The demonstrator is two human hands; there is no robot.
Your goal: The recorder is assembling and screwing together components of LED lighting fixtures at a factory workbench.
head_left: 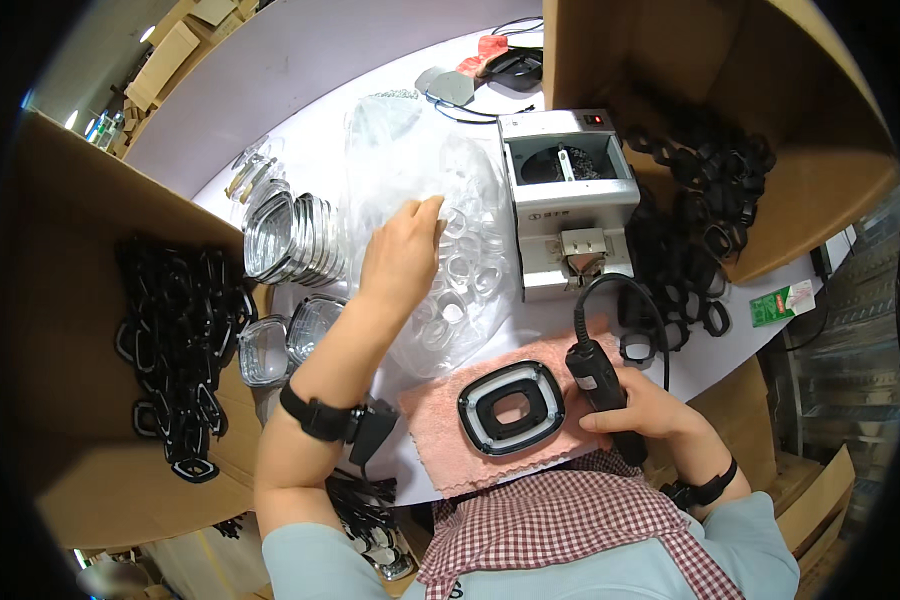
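My left hand (405, 255) is over a clear plastic bag (380, 150) that holds several small clear rings (460, 268). Its fingers are curled together at the bag, and whatever they pinch is hidden. In my right hand (642, 405) is a black corded electric screwdriver (593, 375), held upright with the cord end up. Just left of it, a black rounded-square frame (470, 432) with a pale inner band and a smaller dark ring inside lies on a pink cloth (435, 440).
A silver screw-feeder machine (565, 240) stands behind the cloth. Stacked clear rimmed covers (295, 235) sit left of the bag. Black frames (175, 340) fill a cardboard box at left; black rings (705, 190) spill from another box at right. A green-white packet (782, 303) lies at the right edge.
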